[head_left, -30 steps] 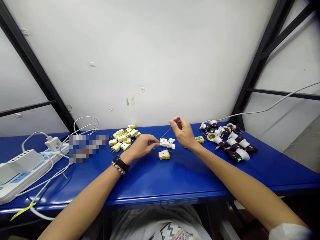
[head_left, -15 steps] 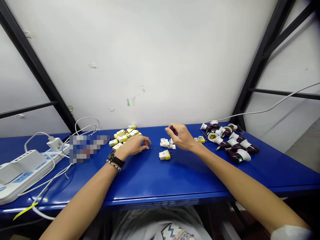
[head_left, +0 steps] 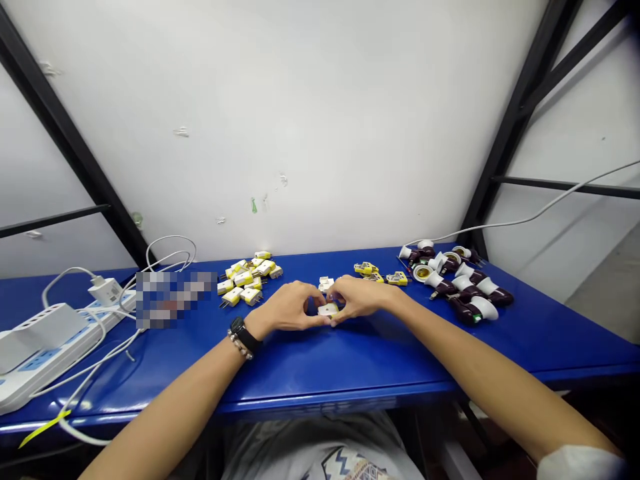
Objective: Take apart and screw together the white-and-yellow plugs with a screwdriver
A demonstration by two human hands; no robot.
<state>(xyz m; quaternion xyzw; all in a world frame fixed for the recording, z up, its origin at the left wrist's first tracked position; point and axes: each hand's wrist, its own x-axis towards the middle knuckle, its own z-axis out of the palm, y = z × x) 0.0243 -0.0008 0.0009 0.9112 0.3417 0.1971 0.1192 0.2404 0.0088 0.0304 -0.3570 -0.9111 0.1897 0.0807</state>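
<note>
Two hands over the tabletop (head_left: 300, 373): left hand (head_left: 285, 308) and right hand (head_left: 361, 298), fingers clenched around one white plug (head_left: 329, 309), more plugs (head_left: 243, 275) near.

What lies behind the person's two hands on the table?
Behind the left hand and right hand lie white plug parts and yellow-and-white plugs. Most of the plug between them is covered.

Count: one left hand (head_left: 285, 308), one right hand (head_left: 359, 297), one held plug (head_left: 329, 309) between them; about twelve loose plugs (head_left: 243, 279) left of center; about ten lamp holders (head_left: 464, 270) at right; one power strip (head_left: 50, 353) at lower left.
</note>
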